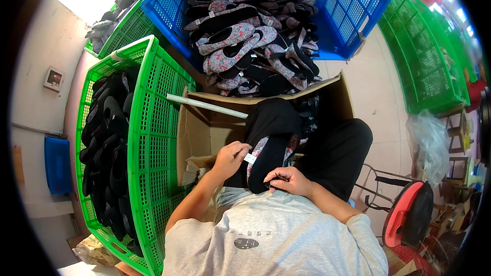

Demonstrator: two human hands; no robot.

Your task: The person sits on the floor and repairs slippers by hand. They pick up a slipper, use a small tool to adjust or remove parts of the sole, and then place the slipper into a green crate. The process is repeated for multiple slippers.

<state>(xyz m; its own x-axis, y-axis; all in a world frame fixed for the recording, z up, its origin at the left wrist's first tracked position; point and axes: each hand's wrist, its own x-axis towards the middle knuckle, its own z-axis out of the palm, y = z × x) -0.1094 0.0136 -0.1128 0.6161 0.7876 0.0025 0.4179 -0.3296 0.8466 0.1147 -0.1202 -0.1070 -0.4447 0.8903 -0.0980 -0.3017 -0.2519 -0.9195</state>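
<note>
Black shoe (270,143) with floral lining — grey-pink print. Far blue crate (353,5) holds matching floral and black shoes (245,41); left green crate (153,122) — all-black ones. Brown cardboard box (197,133), grey shirt (276,240).

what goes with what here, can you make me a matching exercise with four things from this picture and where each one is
Things:
1. blue crate
2. green crate
3. cardboard box
4. floral shoe

Places or contents:
A. held between the left hand and the right hand
B. holds only black shoes, at the person's left
C. piled with floral and black shoes, at the top
D. open, right in front of the person, with a white tube across its top

Pairs: 1-C, 2-B, 3-D, 4-A
</note>
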